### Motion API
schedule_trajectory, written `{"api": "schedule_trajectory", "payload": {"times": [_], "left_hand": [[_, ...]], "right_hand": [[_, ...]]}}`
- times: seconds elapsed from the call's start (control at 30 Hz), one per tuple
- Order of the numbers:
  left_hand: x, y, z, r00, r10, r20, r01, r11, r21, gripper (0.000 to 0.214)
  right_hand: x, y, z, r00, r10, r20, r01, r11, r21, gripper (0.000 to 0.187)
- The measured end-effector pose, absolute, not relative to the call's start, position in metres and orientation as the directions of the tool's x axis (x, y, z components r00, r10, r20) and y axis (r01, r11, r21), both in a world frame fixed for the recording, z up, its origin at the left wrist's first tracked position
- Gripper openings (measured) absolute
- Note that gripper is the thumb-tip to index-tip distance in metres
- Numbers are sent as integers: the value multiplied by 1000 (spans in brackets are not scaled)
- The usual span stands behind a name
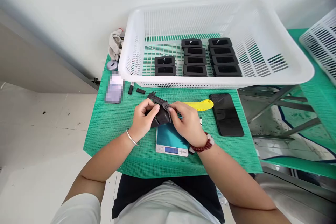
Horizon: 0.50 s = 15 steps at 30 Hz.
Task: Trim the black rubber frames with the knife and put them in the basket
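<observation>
Both hands meet over a small digital scale with a blue-green top. My left hand grips a dark, block-shaped rubber or plastic piece from its left side, thumb on top. My right hand pinches the raised edge of the same piece at its upper right. Just behind it lies a black caliper, partly covered by the piece and the fingers. A yellow-handled tool sticks out beyond my right hand; its other end is hidden.
A white plastic basket at the back holds rows of black rectangular frames. A black phone lies at right. A marker, its cap, a round lid and a glove are at left.
</observation>
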<state>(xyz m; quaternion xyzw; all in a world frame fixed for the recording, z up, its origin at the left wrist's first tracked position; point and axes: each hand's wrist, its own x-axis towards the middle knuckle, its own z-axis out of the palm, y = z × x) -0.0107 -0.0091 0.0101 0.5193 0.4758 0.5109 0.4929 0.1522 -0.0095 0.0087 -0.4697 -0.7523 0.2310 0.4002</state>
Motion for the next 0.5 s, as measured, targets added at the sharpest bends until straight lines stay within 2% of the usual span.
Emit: {"api": "schedule_trajectory", "payload": {"times": [0.17, 0.33, 0.4, 0.5], "left_hand": [[-8, -10, 10, -26, 999, 33, -100, -35, 994, 38], [-16, -7, 12, -99, 994, -55, -178, 36, 983, 37], [-17, -6, 13, -88, 993, -82, -205, 62, 977, 37], [-15, -5, 11, -54, 996, -69, -151, 60, 987, 40]], "right_hand": [[147, -11, 12, -226, 863, 452, 537, 498, -681, 19], [155, -11, 16, -371, 834, 408, 450, 546, -707, 10], [158, -12, 16, -381, 841, 383, 450, 531, -718, 9], [156, -13, 14, -355, 861, 363, 474, 501, -724, 11]]}}
